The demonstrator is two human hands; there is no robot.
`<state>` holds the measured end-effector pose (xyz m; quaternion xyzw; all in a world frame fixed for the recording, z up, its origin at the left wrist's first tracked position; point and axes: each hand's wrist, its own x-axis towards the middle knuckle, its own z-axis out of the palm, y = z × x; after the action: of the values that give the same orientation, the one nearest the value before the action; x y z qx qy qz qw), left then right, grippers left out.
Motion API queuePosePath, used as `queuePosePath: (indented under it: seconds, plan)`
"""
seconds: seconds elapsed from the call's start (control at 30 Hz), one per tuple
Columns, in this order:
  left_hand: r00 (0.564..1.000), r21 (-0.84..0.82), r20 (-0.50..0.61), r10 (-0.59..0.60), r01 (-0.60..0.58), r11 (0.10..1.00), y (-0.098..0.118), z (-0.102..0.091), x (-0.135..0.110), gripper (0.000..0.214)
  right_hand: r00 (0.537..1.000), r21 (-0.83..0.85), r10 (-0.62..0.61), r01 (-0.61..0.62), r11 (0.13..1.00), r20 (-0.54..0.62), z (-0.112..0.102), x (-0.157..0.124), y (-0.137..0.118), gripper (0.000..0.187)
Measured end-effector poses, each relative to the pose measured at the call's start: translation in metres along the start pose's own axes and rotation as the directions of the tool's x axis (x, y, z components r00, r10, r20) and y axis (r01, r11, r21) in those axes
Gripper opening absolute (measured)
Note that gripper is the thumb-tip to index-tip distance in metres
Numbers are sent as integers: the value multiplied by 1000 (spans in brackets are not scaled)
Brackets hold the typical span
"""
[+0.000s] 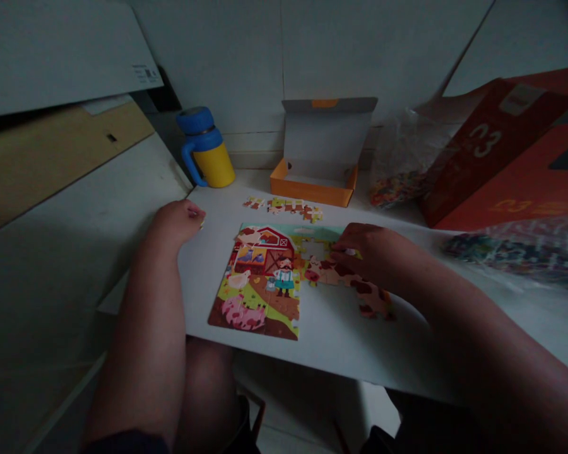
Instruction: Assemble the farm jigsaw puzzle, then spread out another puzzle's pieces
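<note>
A partly joined farm jigsaw puzzle (260, 284) with a red barn, a farmer and pigs lies on a white board (331, 334). My right hand (372, 249) rests on the puzzle's upper right part, fingers bent and pressing on pieces with brown cow patches. My left hand (177, 221) lies curled at the board's left corner, fingers closed; a small pale thing shows at the fingertips, too small to name. Several loose joined pieces (284, 207) lie behind the puzzle.
An open orange box (315, 186) with its grey lid raised stands at the back. A yellow and blue bottle (207, 148) stands to its left. Clear bags of puzzle pieces (397, 170) and a large red carton (506, 157) are at the right.
</note>
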<state>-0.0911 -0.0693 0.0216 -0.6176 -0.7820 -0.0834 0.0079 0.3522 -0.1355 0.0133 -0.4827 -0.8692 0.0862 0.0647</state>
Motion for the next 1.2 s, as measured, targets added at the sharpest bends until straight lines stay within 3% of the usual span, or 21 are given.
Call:
queuePosePath:
  seconds: [0.13,0.23,0.37,0.47,0.57,0.7,0.83,1.03,1.1,1.2]
  plan:
    - [999,121,34,15,-19,992,-11,20,1,49,1000,11,-4,4,1000,-26,4,0,2,14]
    - [999,109,33,-26,23,994,-15,24,5,50,1000,33,13,-13,999,-24,4,1,2,15]
    - [981,-94,84,-177,184,978,-21,23,10,52,1000,11,21,-21,1000,8,0,0,-1,21]
    - [952,-266,172,-253,292,919,-24,23,9,54,999,-2,27,-27,1000,18,-3,0,-3,21]
    - [947,-459,174,-271,321,829,-22,22,4,52,999,-12,30,-30,999,18,-2,1,-4,21]
    - [963,-699,151,-222,263,665,-10,18,-4,40,1000,-12,16,-16,1000,-18,2,0,-1,20]
    - [976,-838,160,-146,212,502,2,15,-8,45,999,14,3,-2,1000,-47,3,0,0,20]
    - [997,-964,64,-36,71,258,30,17,-16,47,998,21,32,-31,999,-56,2,1,-5,22]
    - [998,-974,55,11,51,220,45,22,-22,48,996,69,64,-60,996,-68,1,1,-10,23]
    - [993,-971,49,110,22,238,69,28,-35,52,991,192,66,-42,981,-118,2,1,-18,22]
